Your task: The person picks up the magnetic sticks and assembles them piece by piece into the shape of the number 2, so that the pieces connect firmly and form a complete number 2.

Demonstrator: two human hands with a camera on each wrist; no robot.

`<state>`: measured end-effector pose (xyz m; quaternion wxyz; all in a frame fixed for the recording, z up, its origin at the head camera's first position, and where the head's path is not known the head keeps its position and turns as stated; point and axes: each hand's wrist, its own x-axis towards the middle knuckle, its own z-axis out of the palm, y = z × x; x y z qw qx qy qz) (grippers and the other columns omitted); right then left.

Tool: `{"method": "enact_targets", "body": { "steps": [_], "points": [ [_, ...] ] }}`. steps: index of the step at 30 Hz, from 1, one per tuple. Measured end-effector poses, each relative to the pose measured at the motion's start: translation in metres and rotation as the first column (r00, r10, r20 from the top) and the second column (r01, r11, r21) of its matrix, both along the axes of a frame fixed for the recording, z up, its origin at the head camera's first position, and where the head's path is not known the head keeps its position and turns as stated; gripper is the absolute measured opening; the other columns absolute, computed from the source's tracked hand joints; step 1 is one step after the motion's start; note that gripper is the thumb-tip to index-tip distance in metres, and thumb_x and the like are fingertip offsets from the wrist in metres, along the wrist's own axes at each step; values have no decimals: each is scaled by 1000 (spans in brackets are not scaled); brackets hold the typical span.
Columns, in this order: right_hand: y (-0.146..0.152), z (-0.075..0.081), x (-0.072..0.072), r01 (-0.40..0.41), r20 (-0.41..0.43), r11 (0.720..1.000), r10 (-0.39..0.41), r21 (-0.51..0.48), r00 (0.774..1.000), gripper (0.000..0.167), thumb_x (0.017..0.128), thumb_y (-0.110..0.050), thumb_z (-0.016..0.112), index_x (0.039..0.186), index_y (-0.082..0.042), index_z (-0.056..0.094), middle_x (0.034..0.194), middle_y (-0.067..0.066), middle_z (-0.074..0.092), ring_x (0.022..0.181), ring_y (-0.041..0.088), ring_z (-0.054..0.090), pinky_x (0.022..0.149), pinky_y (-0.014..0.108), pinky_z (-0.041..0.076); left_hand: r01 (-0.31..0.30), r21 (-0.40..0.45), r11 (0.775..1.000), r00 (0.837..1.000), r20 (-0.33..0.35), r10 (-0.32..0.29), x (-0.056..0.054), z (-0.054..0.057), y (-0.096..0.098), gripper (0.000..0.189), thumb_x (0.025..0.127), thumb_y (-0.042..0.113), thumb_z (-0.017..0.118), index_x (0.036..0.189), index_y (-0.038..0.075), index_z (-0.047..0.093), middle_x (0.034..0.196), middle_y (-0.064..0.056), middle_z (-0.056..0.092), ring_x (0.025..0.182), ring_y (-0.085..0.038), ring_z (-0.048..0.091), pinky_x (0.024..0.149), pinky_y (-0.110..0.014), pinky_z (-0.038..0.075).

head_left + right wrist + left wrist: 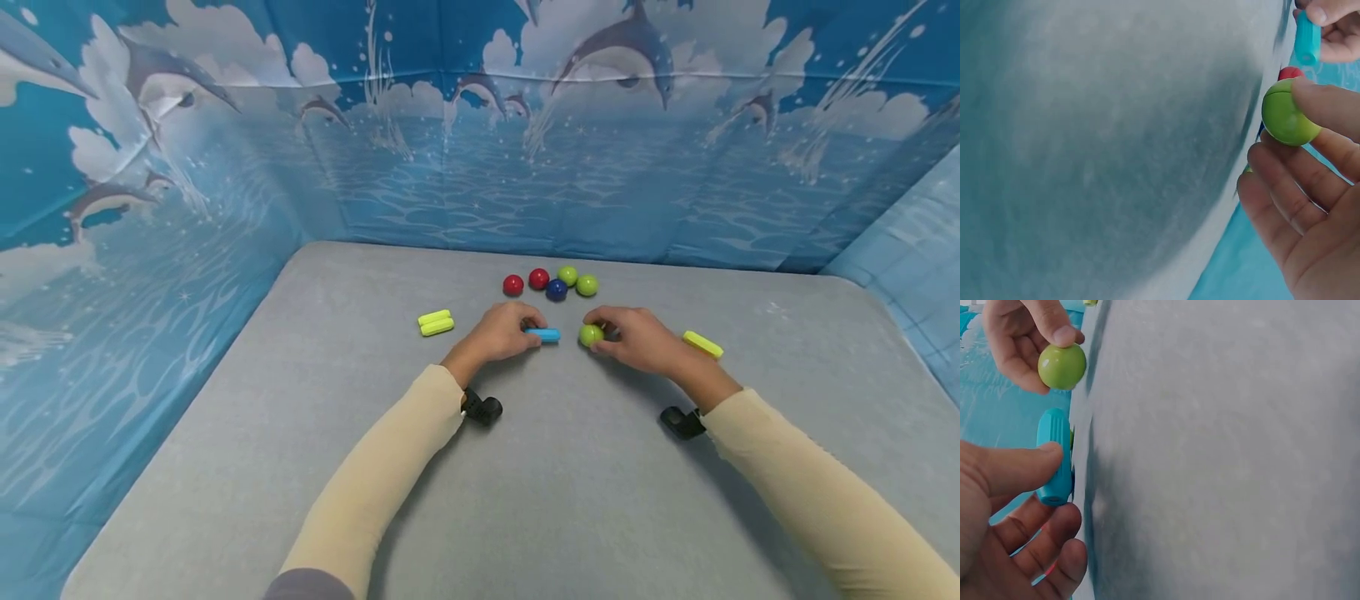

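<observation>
My left hand [504, 333] pinches a short blue stick with ridged sides [1055, 457] between thumb and fingers. In the head view only the stick's right end shows past the fingertips. A little to the right, my right hand [637, 337] grips a glossy green ball [1288, 112] with thumb and fingers; a thin seam runs round the ball. The two held things are apart, with a small gap between them. Beyond the hands lie two red balls [513, 285], a dark blue ball [557, 290] and two more green balls [587, 285], grouped close together.
Two yellow sticks [437, 327] lie side by side left of my left hand. Another yellow stick [702, 344] lies behind my right wrist, partly covered by it. The grey tabletop [570, 500] ends at a blue dolphin-print curtain [465, 183] at the back and sides.
</observation>
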<state>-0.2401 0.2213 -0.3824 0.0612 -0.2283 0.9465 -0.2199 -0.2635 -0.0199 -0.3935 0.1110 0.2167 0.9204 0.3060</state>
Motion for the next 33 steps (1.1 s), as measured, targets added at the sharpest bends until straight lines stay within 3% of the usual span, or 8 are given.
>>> {"method": "enact_targets", "body": {
  "steps": [12,20,33],
  "points": [
    [0,-4,-1,-21,20,1000,21,-13,1000,39,90,-8,69,127,-2,62,124,18,67,103,29,67,92,51,53,-38,52,998,999,-5,38,-1,-3,9,21,92,17,71,112,15,74,108,-2,71,99,-14,61,85,-27,51],
    [0,-5,0,1,34,1000,-1,-10,999,40,91,-9,69,129,0,60,125,20,66,104,31,67,93,52,53,-23,48,999,999,-27,24,1,-6,13,21,92,18,71,113,15,74,108,-2,71,101,-14,61,92,-30,50],
    [0,-6,0,5,30,1000,-5,-14,1000,40,90,-4,67,130,1,60,127,21,65,104,32,67,92,52,54,-11,37,999,999,-34,12,2,-6,19,21,92,18,70,112,15,74,107,-1,72,100,-13,61,91,-28,50]
  ]
}}
